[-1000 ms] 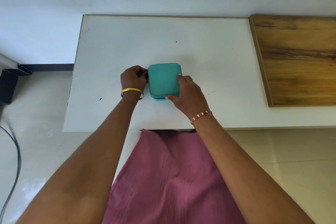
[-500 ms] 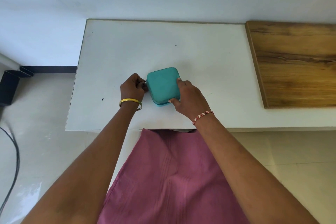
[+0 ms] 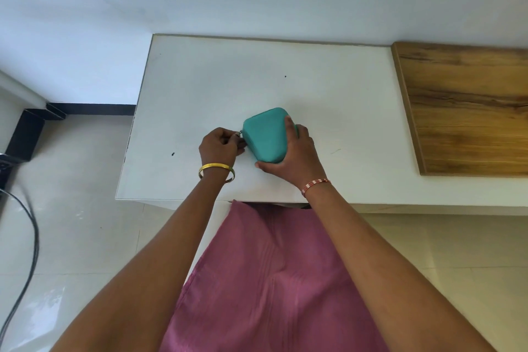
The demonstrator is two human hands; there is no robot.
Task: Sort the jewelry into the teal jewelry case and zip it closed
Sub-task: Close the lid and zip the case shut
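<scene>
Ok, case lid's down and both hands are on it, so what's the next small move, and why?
Probably draw the zipper pull further along the seam. The left hand pinches that pull at the left corner of the teal jewelry case, while the right hand grips the case's right side and steadies it on the white table. How much of the seam remains unzipped cannot be seen.

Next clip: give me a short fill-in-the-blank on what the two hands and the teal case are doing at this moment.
1. The left hand pinches the metal ____ at the corner of the teal case.
2. The right hand grips the case, which rests on the ____ table.
3. The case lid is ____.
4. The gold bangle sits on the ____ wrist.

Missing words: zipper pull; white; closed; left
</scene>
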